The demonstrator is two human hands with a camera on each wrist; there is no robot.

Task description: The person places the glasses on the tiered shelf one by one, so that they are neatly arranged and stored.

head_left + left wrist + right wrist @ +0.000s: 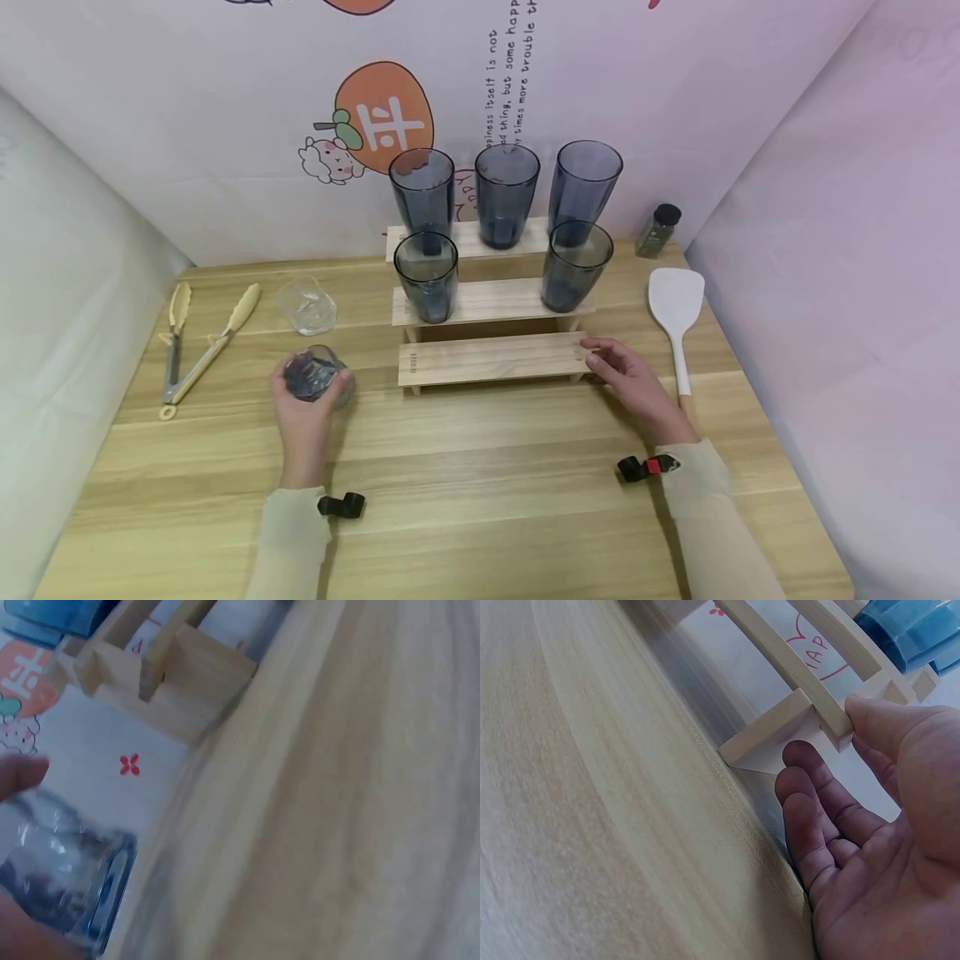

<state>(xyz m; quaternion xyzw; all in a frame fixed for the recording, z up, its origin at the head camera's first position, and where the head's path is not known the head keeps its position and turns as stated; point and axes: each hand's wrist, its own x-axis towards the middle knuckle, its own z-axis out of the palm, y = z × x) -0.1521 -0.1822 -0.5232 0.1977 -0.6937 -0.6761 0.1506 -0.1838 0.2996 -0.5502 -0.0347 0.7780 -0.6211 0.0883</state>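
Observation:
My left hand [302,421] grips a small clear drinking glass [313,377] on the left, with fingers and thumb around its sides. In the left wrist view the glass [64,874] is tilted and its thick base points right; much of that hand is out of the picture. My right hand [641,392] holds the right end of the lowest board of a three-tier wooden rack [491,360]. In the right wrist view its thumb [885,724] touches the board's end, while the other fingers curl beside the support.
Blue-grey tumblers stand on the rack's upper tiers, among them a back one [507,200] and a front one [577,267]. Another clear glass [309,307] is behind my left hand. Tongs [197,354] lie left; a white spatula [677,304] and a spice jar [657,231] are right.

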